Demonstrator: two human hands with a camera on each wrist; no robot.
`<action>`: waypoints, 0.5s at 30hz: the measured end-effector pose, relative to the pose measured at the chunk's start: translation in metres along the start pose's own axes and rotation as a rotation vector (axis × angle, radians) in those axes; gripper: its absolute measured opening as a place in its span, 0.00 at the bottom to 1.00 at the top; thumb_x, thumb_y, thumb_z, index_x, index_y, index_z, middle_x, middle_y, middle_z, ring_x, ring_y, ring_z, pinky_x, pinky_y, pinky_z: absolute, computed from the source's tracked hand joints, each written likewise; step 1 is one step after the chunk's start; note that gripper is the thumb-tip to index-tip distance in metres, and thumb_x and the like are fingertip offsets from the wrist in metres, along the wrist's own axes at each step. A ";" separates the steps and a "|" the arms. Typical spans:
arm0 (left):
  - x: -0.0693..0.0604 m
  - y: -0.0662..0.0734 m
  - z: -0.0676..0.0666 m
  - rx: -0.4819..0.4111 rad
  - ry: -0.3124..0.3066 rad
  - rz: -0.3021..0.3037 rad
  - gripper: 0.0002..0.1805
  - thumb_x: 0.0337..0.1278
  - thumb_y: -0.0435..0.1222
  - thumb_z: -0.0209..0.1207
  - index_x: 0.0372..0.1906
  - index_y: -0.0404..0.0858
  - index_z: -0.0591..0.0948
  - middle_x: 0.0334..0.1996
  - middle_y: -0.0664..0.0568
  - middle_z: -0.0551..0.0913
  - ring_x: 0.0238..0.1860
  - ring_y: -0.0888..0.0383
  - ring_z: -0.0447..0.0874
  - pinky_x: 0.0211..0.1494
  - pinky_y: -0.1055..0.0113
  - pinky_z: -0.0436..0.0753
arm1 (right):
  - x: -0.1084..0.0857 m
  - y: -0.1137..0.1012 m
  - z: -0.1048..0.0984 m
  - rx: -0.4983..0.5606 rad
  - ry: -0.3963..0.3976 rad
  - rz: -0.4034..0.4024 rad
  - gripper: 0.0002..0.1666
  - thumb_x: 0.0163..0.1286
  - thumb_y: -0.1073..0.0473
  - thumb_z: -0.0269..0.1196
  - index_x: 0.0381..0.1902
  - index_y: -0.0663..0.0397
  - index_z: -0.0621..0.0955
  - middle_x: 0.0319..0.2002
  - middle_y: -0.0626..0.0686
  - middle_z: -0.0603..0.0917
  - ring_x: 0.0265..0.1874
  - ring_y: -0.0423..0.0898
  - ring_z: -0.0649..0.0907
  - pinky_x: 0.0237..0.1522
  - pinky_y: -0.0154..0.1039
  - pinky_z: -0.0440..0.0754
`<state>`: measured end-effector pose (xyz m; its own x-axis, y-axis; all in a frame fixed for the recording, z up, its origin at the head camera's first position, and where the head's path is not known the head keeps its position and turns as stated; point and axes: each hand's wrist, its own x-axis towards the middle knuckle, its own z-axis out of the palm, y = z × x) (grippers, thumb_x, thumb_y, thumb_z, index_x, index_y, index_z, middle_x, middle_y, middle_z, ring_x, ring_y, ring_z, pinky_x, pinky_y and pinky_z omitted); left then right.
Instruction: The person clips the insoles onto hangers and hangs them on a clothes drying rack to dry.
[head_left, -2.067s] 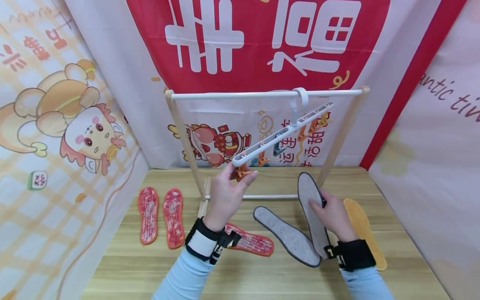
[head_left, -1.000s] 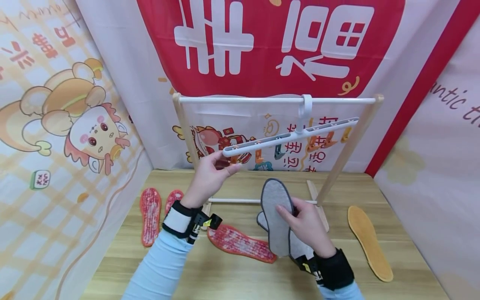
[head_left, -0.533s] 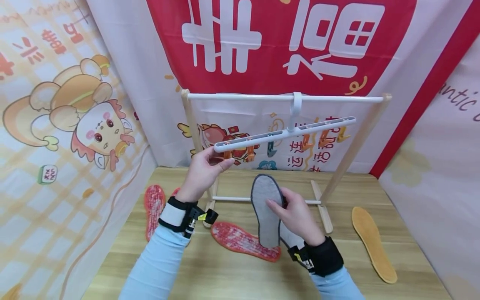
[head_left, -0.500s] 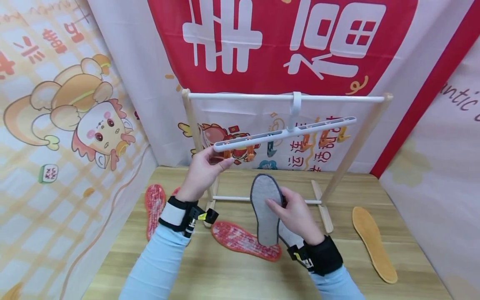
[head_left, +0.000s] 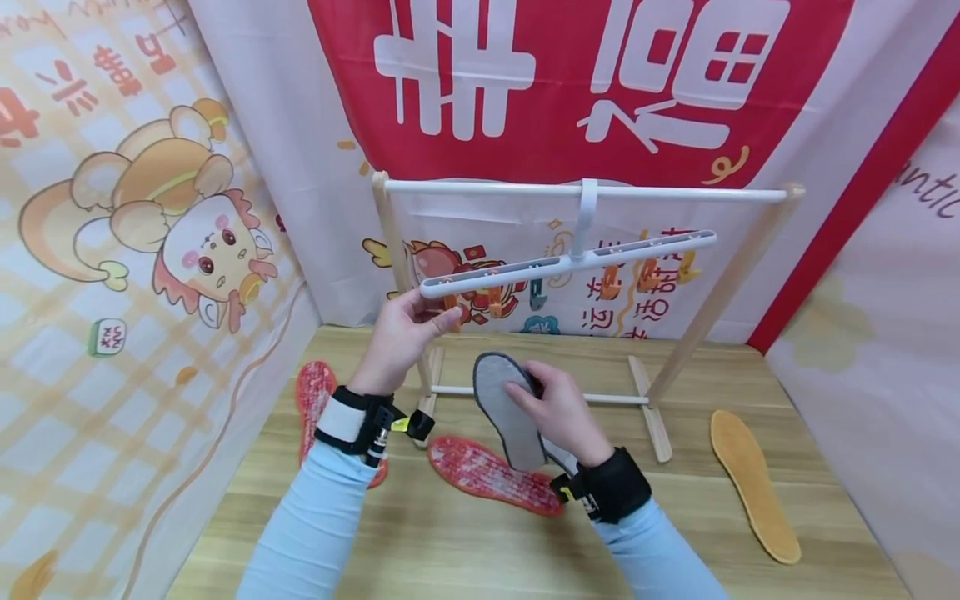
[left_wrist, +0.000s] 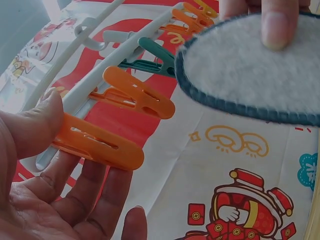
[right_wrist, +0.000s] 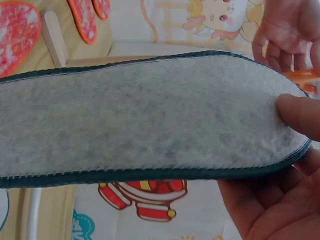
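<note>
My left hand [head_left: 397, 337] pinches an orange clothes peg [left_wrist: 100, 142] at the left end of a white clip hanger [head_left: 525, 272]. In the left wrist view the thumb lies on the peg's upper side, with fingers underneath. A grey felt insole [head_left: 510, 408] with dark edging is gripped by my right hand [head_left: 562, 408], thumb on its face. It is raised above the table, below the hanger and apart from the held peg. Another orange peg [left_wrist: 135, 95] and a green peg [left_wrist: 150, 57] hang farther along the bar. A second grey insole [head_left: 558, 456] is mostly hidden behind the right hand.
The hanger hooks over the white rail [head_left: 487, 188] of a wooden-legged rack. A red patterned insole [head_left: 487, 475] lies in front, and another red one [head_left: 315, 392] at left, partly covered by the left arm. A yellow insole [head_left: 753, 487] lies right. Printed cloth walls surround the table.
The right hand has lifted the grey insole and carried it leftward, nearer the left hand. The hanger has swung closer to parallel with the rail, its left end still held by the left hand.
</note>
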<state>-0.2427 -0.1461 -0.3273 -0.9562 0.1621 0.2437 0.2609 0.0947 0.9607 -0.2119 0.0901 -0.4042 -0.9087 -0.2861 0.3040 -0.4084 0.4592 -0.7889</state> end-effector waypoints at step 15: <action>0.000 0.003 -0.006 0.013 -0.010 0.011 0.19 0.63 0.40 0.65 0.55 0.36 0.81 0.44 0.44 0.84 0.45 0.49 0.80 0.55 0.57 0.78 | 0.026 -0.011 0.025 0.033 -0.045 -0.024 0.11 0.70 0.59 0.66 0.49 0.52 0.83 0.33 0.46 0.83 0.28 0.44 0.80 0.30 0.42 0.82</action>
<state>-0.2422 -0.1516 -0.3238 -0.9520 0.1727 0.2526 0.2729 0.1055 0.9562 -0.2285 0.0566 -0.4017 -0.8935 -0.3350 0.2991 -0.4264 0.4240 -0.7990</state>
